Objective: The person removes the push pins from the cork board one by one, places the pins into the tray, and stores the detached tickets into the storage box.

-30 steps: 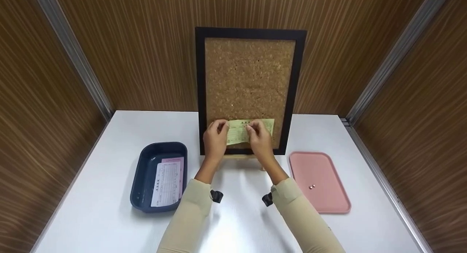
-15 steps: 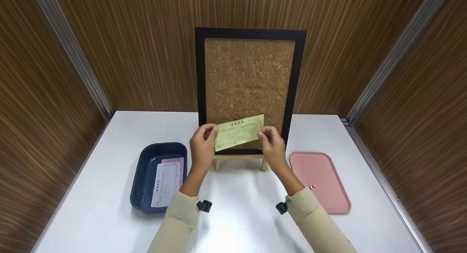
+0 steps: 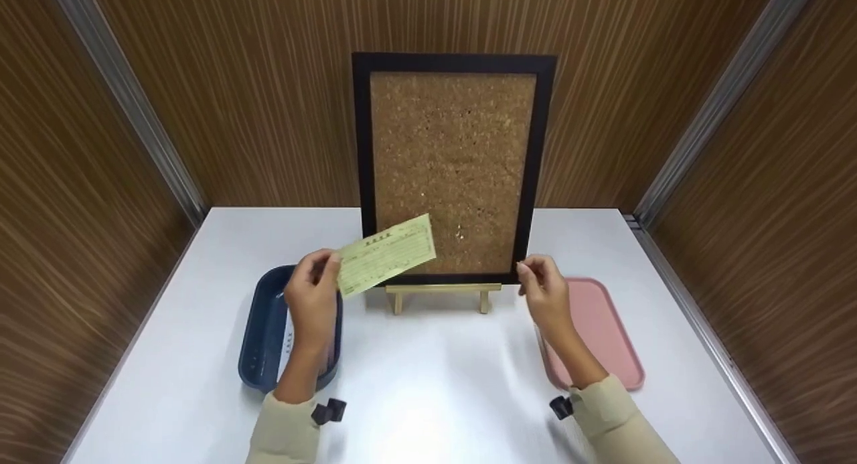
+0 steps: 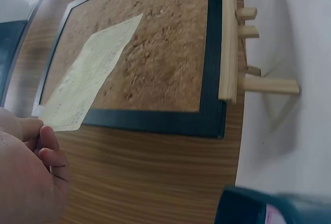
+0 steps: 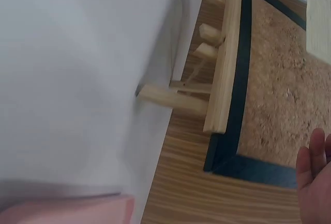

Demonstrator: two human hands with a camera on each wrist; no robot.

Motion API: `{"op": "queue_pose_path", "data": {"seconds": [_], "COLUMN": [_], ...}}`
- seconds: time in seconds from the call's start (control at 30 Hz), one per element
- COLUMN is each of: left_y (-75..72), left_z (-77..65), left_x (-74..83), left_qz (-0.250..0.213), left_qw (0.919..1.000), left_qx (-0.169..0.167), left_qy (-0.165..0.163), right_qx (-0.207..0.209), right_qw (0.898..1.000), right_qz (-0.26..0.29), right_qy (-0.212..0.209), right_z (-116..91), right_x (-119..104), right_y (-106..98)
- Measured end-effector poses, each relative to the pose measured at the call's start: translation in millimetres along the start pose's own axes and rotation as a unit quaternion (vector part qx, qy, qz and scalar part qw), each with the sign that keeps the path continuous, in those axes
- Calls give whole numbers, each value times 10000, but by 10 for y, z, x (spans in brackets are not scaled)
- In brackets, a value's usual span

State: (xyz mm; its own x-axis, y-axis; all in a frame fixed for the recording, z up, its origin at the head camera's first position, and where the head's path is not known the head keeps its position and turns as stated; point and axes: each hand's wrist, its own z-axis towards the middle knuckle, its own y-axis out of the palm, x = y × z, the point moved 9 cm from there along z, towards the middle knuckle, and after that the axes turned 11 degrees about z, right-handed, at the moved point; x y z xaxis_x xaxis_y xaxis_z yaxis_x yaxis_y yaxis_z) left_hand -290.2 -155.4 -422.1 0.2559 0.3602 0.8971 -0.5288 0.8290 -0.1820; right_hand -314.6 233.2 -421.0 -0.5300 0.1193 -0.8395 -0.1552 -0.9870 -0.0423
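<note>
My left hand (image 3: 313,296) pinches the left end of a yellow-green printed slip (image 3: 388,253) between thumb and fingers. The slip is tilted, its right end higher, and overlaps the lower left of a black-framed corkboard (image 3: 455,149). In the left wrist view the slip (image 4: 93,74) reaches across the cork. Near the board's lower right corner is my right hand (image 3: 548,290), thumb and fingertips together on a tiny pin, mostly hidden by the fingers. In the right wrist view only part of the right hand (image 5: 315,177) shows, at the edge.
The corkboard stands on a small wooden easel (image 3: 442,288) on a white table (image 3: 428,377). A dark blue tray (image 3: 251,337) with paper slips lies under the left forearm. A pink tray (image 3: 606,337) lies under the right one. Wood-grain panels (image 3: 770,203) enclose the table.
The yellow-green slip has come off the lower corkboard and moved left and nearer with my left hand. My right hand has let go of the slip and moved right, toward the pink tray.
</note>
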Motion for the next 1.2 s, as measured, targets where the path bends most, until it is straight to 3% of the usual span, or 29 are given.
{"op": "queue_pose_path", "data": {"seconds": [0.2,0.3,0.43,0.53,0.73,0.97,1.2], "left_y": [-330,-490,-702,-821,-1017,-1258,-1270], "left_z": [-68,-126,-181,-194,-224,-300,-343], "left_x": [-114,-137,-191,-370,-725,-927,-1061], "left_qz": [202,301,379,482,818,1346,1788], "left_qw": [9994,9987,9965,9939,9876,9734,9670], "left_qx": [291,352,491,628,960,1354,1218], "left_qy": [-36,-209,-568,-769,-936,-1263,-1345], "right_qx": [-16,104,227,242,165,-235,-461], "right_qw": [9996,9989,9958,9918,9834,9675,9614], "right_qz": [-276,-438,-692,-869,-1106,-1698,-1599], "right_qy": [0,138,560,901,1427,1859,2192], "right_z": [-105,-155,-219,-266,-367,-485,-549], "right_x": [-27,-8,112,289,726,912,1018], "right_y": [-276,-425,-632,-775,-1039,-1162,-1171]}}
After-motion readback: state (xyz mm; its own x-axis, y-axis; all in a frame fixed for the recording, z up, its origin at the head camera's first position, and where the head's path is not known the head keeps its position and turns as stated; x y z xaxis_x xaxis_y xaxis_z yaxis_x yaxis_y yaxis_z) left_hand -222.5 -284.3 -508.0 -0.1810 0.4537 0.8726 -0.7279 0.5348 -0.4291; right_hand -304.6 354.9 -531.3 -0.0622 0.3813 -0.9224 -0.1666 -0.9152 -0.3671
